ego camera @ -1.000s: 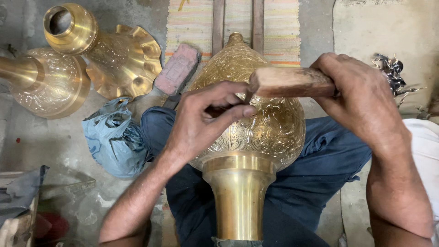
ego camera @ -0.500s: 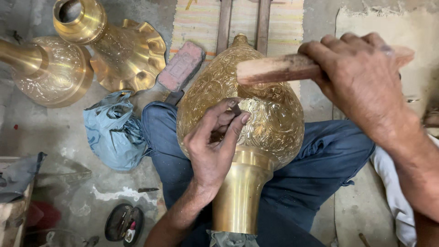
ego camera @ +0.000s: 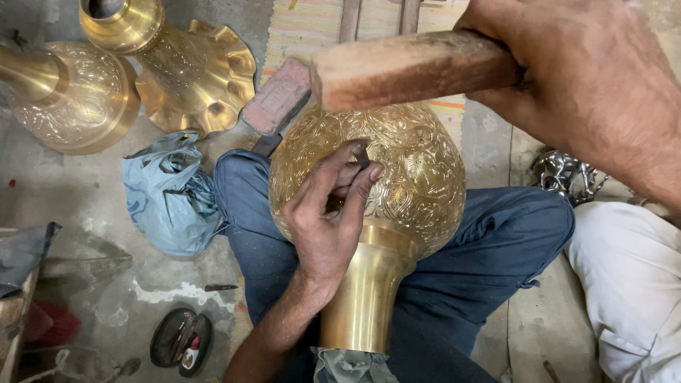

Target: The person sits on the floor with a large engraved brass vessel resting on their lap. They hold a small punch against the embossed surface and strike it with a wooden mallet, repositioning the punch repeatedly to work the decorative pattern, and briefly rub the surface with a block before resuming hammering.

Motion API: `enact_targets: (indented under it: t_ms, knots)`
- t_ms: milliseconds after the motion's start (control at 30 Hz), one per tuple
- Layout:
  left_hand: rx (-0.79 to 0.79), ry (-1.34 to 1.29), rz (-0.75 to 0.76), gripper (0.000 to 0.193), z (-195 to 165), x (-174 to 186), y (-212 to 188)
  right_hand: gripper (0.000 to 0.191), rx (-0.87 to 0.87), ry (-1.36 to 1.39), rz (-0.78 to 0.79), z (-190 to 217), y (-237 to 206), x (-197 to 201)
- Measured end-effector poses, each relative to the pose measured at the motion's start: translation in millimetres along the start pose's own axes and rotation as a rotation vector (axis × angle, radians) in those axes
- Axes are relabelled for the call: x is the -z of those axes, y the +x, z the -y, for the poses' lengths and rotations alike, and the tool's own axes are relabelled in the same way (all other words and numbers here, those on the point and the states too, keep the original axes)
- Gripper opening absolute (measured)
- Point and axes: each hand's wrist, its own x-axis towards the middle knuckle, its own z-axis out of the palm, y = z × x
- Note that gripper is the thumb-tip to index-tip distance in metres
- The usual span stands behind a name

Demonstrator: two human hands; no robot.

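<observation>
While my left hand (ego camera: pixel 323 227) pinches a small punch (ego camera: pixel 360 152) against the engraved brass vase (ego camera: pixel 418 170) at centre frame, my right hand (ego camera: pixel 596 85) grips the wooden mallet (ego camera: pixel 411 67) above, most pattern seemingly finished.

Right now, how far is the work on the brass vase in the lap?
The round body of the brass vase already shows engraved pattern over what is visible. In hand: the left hand holds a small tool against it, and the right hand grips a wooden mallet above. The neck is plain; the far side is hidden.
</observation>
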Motion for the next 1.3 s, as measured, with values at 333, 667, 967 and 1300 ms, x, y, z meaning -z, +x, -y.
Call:
enact_targets:
  t_ms: [333,667,967,1300]
  knots:
    - [0.035,0.014,0.014,0.028,-0.4,2.3,0.4,0.033,0.140,-0.267,-0.022,5.3,3.5,3.6]
    - [0.060,-0.001,-0.004,0.032,-2.6,0.7,0.1,0.038,0.125,-0.299,0.024,-2.0,1.4,-2.1]
    - [-0.034,-0.011,0.034,0.031,4.8,1.2,0.1,0.042,0.085,-0.034,0.026,-0.1,1.8,1.2]
    - [0.040,0.022,0.016,0.025,-1.6,3.2,-0.9,0.038,-0.128,-0.120,0.214,11.3,2.0,6.8]
